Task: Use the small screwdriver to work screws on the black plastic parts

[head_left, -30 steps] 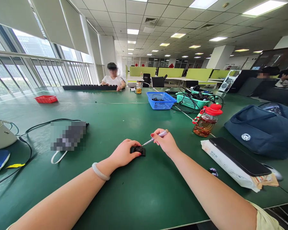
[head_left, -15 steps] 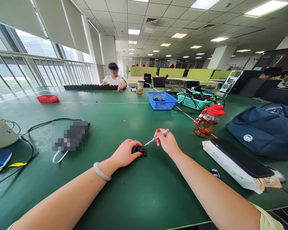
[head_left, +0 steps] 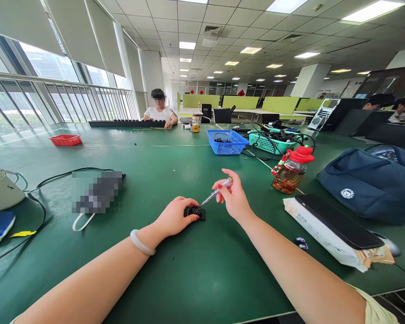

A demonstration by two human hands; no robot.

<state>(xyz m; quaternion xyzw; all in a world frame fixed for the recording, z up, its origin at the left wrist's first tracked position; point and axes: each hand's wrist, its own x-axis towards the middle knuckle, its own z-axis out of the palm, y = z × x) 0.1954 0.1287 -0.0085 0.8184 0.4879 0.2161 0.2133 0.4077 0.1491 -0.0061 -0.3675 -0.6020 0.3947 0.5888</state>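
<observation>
A small black block-like part (head_left: 198, 213) lies on the green table (head_left: 202, 265), pinched at its left side by my left hand (head_left: 175, 217). What exactly it is I cannot make out. In my right hand (head_left: 235, 198) is a slim screwdriver (head_left: 218, 191) with a clear handle, held at a slant. Its shaft points down and left, and the tip meets the top of the black part. My right index finger is raised off the handle, while the thumb and other fingers keep hold of it.
To the right are a red-lidded bottle (head_left: 292, 168), a tissue pack (head_left: 324, 234) with a black phone (head_left: 340, 220) on top, and a navy bag (head_left: 367, 184). Blue (head_left: 227, 143) and green baskets (head_left: 273, 143) stand farther back. A person (head_left: 160, 110) sits across the table.
My right hand has shifted slightly left and changed its hold, with the index finger now lifted. The screwdriver stands a bit steeper. My left hand and the black part stay put.
</observation>
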